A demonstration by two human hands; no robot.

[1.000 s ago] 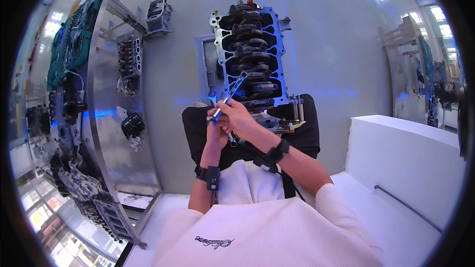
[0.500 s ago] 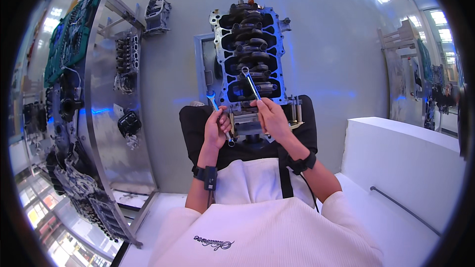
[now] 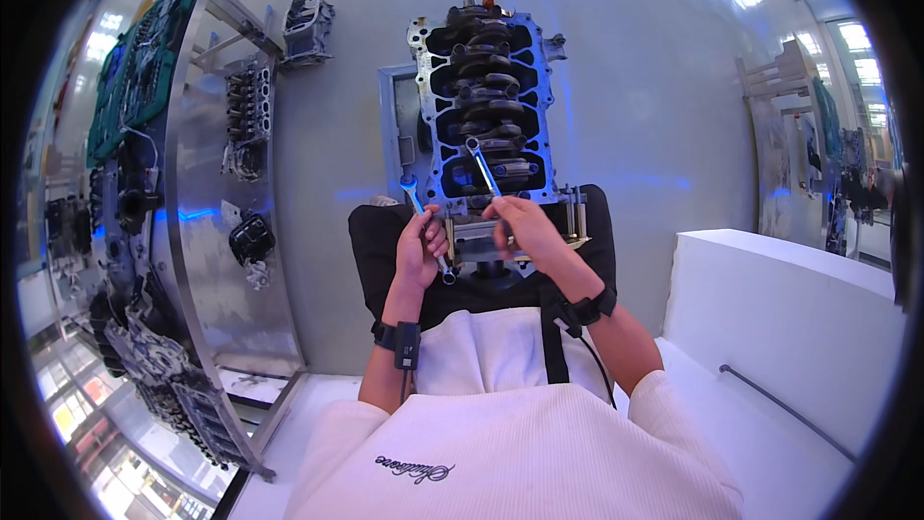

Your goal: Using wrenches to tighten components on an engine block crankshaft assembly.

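Note:
An engine block [image 3: 542,116] stands in front of me with its crankshaft [image 3: 492,87] exposed along the middle. My left hand [image 3: 417,247] is closed around a combination wrench [image 3: 412,195]; its open end points up beside the block's near left corner, and the ring end [image 3: 449,278] sticks out below my fingers. In my right hand [image 3: 526,230] I grip a second wrench [image 3: 482,169], tilted up and to the left. Its ring end lies over the near part of the crankshaft; whether it touches there I cannot tell. My right fingers partly hide its lower end.
A metal stand [image 3: 575,217] carries the block at its near end, close to my dark-trousered knees. To the left, a steel-framed bench [image 3: 197,221] holds engine parts and a green tray [image 3: 144,63]. A cylinder head [image 3: 247,106] lies nearby. On the right is a white bench [image 3: 770,279].
The ring end of the right-hand wrench has swung slightly left and down over the crankshaft, as my right hand shifted and its fingers curled. My left hand stays almost still.

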